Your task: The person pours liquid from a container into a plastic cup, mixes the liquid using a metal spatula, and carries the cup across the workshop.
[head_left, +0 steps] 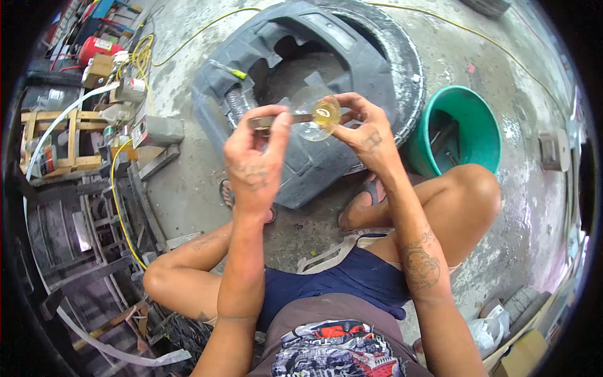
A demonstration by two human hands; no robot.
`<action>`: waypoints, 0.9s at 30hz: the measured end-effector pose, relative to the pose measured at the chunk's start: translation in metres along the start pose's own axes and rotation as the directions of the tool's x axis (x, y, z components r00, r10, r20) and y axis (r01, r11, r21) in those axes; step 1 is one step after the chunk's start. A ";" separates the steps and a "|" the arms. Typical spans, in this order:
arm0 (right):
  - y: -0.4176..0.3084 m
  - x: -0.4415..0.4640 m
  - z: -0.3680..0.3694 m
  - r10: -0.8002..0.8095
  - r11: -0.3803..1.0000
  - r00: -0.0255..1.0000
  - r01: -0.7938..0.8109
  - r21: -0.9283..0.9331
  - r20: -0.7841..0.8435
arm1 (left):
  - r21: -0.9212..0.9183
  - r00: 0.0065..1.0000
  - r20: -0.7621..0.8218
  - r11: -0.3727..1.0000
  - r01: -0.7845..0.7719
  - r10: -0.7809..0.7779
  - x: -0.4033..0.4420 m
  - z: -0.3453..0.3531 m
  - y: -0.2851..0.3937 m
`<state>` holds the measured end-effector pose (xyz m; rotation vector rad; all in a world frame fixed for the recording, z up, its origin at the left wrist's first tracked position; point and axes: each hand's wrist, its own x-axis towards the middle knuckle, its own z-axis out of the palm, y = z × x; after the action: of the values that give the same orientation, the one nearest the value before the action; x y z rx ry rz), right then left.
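My left hand (256, 160) is closed on a thin, flat brownish tool (300, 118), whose exact kind I cannot make out. The tool's far end reaches into a clear plastic cup (312, 130) with yellowish liquid (326, 114) at its bottom. Fingers of my right hand (366, 129) grip this cup, which is tilted on its side. Below both hands lies a large dark grey molded plastic part (301, 173), resting against a tire (411, 69). On the part sits a small tool with a yellow-green end (238, 73).
A green bucket (496, 135) with dark items inside stands to the right. Metal cans (157, 132), a wooden crate (74, 135) and metal frames (94, 232) crowd the left side. A yellow hose (207, 31) crosses the wet concrete floor (502, 207).
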<state>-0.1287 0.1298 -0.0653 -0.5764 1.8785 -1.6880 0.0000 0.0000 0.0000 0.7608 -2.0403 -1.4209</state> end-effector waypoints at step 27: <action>0.011 0.009 -0.026 -0.109 0.972 0.963 0.155 0.178 -0.246 | -0.208 0.919 0.091 0.895 0.395 -0.384 -0.096 -0.008 -0.129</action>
<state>-0.1517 0.1451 -0.0751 -0.4475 1.8358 -2.0804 0.0916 0.0254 -0.1303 1.0899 -1.7829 -1.8685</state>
